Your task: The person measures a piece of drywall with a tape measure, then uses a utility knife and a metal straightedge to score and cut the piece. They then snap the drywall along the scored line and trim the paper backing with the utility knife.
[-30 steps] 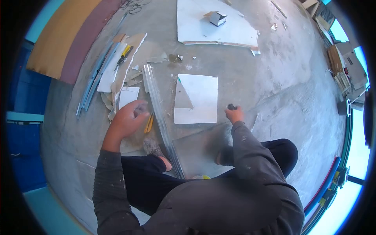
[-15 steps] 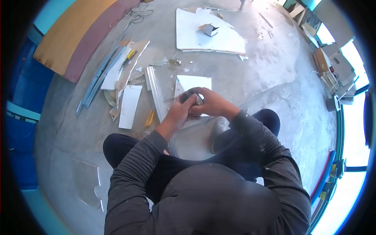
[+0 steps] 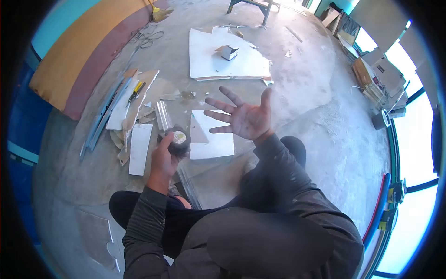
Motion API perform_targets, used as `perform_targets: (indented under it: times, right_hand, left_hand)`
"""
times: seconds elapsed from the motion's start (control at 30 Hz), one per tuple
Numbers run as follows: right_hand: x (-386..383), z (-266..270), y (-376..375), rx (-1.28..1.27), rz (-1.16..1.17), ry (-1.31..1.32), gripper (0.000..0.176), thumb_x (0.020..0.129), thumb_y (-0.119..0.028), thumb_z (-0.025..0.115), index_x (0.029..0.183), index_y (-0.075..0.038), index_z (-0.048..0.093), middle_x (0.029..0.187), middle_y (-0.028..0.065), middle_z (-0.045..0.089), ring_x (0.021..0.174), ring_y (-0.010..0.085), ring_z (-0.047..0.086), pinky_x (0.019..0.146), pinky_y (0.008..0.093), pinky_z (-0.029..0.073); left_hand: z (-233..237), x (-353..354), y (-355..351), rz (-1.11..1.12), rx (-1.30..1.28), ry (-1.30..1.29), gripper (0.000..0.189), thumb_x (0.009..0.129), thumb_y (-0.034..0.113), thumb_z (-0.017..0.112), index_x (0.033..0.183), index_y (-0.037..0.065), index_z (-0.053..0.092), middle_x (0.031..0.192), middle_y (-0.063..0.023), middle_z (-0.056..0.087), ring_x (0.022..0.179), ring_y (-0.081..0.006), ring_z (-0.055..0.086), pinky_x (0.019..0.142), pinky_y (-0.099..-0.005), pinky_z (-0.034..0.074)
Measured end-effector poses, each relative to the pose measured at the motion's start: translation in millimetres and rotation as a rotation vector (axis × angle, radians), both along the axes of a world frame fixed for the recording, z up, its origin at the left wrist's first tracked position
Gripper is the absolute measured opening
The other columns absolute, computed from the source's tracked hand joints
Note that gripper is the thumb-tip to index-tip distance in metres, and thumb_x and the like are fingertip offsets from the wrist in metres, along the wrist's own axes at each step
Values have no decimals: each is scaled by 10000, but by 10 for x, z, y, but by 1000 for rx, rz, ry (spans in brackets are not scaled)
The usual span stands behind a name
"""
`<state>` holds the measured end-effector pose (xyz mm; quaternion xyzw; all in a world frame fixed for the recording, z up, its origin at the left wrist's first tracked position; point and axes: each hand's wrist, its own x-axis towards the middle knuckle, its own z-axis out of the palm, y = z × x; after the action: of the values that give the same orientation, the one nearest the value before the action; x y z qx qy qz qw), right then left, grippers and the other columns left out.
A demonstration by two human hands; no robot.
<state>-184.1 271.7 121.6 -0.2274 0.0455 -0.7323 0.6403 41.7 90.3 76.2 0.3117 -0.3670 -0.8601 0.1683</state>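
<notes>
My left hand (image 3: 163, 160) is closed round a dark, rounded tape measure (image 3: 179, 140) with a pale round label on its side. My right hand (image 3: 250, 117) is raised, palm turned up and fingers spread, with nothing in it. Below and between the two hands, a white board piece (image 3: 216, 148) lies on the floor, with a greyish triangular patch at its left. Shiny metal channels (image 3: 162, 116) run under the tape measure and left hand, which hide part of them. A narrow white board strip (image 3: 140, 149) lies to the left of that hand.
A large white board (image 3: 204, 60) lies ahead with a small open box (image 3: 228, 53) on it. Metal strips (image 3: 104, 118), board scraps and a yellow-handled tool (image 3: 136, 90) lie at left. A stepladder (image 3: 265, 11) stands at the back, a broom (image 3: 160, 14) leftward, cartons (image 3: 385, 72) at right.
My hands were together round the dark object. They have parted: my left hand has moved left and down with the tape measure, and my right hand has opened and turned palm up.
</notes>
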Motion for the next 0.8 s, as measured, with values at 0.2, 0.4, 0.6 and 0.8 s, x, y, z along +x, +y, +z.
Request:
perform_targets:
  times: [0.2, 0.4, 0.6, 0.8]
  right_hand:
    - [64, -133, -228, 168, -43, -19, 1217, 708, -986, 244, 1571, -128, 248, 1580, 227, 292, 1437, 412, 305, 1122, 636, 263]
    - [626, -678, -657, 505, -80, -141, 1176, 761, -954, 226, 1529, -67, 302, 1472, 216, 449, 1357, 415, 422, 1105, 615, 300]
    - [843, -555, -725, 231, -15, -182, 1083, 791, -928, 232, 1514, -130, 350, 1495, 203, 430, 1364, 376, 441, 1140, 515, 316]
    - [732, -440, -521, 267, 138, -30, 1354, 664, -1021, 160, 1539, 8, 261, 1588, 170, 295, 1464, 302, 283, 1156, 522, 268]
  left_hand:
    - [-253, -139, 23, 241, -430, 19, 456, 968, 197, 621, 1354, 22, 454, 1157, -136, 628, 948, -208, 665, 735, -334, 580]
    - [126, -554, 318, 332, -1172, 195, 610, 922, 126, 663, 1445, 42, 362, 1366, -171, 481, 1216, -262, 534, 1014, -367, 457]
    - [106, -892, 353, 307, -1755, 247, 626, 796, 122, 717, 1364, 56, 463, 1390, -264, 490, 1198, -423, 534, 1016, -487, 414]
    - [51, -921, -152, 423, -1793, 42, 573, 775, 117, 718, 1309, 42, 523, 1308, -250, 548, 1165, -421, 554, 990, -471, 443]
